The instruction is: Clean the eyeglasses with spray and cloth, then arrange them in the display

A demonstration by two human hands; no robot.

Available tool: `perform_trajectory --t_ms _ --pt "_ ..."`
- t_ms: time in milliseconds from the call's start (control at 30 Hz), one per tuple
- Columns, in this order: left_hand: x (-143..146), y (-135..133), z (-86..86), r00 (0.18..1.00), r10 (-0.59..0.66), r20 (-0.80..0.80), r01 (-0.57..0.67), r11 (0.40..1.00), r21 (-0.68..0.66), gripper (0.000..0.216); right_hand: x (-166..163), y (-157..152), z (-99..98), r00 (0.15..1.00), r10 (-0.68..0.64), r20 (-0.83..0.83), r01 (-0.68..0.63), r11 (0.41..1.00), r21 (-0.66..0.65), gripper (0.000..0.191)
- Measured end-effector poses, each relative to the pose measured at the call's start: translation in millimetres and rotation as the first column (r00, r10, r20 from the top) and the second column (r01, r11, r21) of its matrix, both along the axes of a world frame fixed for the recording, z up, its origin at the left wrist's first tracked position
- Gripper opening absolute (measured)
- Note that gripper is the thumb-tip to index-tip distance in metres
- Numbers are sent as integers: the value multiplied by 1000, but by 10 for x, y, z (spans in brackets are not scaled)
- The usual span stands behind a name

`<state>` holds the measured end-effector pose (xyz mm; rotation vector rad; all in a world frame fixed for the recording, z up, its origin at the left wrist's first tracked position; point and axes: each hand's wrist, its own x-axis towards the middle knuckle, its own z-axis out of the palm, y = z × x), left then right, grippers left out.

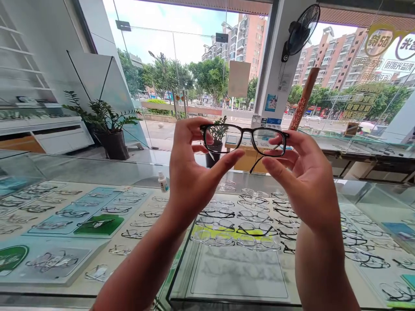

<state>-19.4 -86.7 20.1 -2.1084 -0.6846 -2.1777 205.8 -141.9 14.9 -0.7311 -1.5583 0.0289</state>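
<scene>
I hold a pair of black-framed glasses [245, 129] up in front of me, above the glass counter. My left hand [191, 172] pinches the left end of the frame, thumb under the lens and fingers curled over the top. My right hand [303, 172] grips the right end in the same way. The lenses face away from me toward the window. One temple arm hangs down below the right lens.
A glass display counter [129, 172] below holds several rows of spectacle frames [227, 216] on trays. A small white bottle [163, 182] stands on the glass. Potted plants [106, 125] stand at the left and middle. A wall fan [300, 30] and shop windows are behind.
</scene>
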Motion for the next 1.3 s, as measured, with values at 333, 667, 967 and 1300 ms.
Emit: perform_trajectory --t_ms 333,667,967,1300 --pt "29 108 24 1000 -23 -20 23 1000 14 77 -30 -64 85 992 28 -124 -42 993 -110 54" --pt "-10 139 73 991 -127 -52 125 991 -37 71 264 115 34 999 48 -13 -49 995 -82 53" --pt "5 34 59 1000 15 -25 -15 1000 9 60 300 214 -2 999 47 -17 -49 990 -130 54" --pt "8 76 39 998 61 -13 -61 997 41 65 283 276 -19 999 1 -48 -7 991 -130 56"
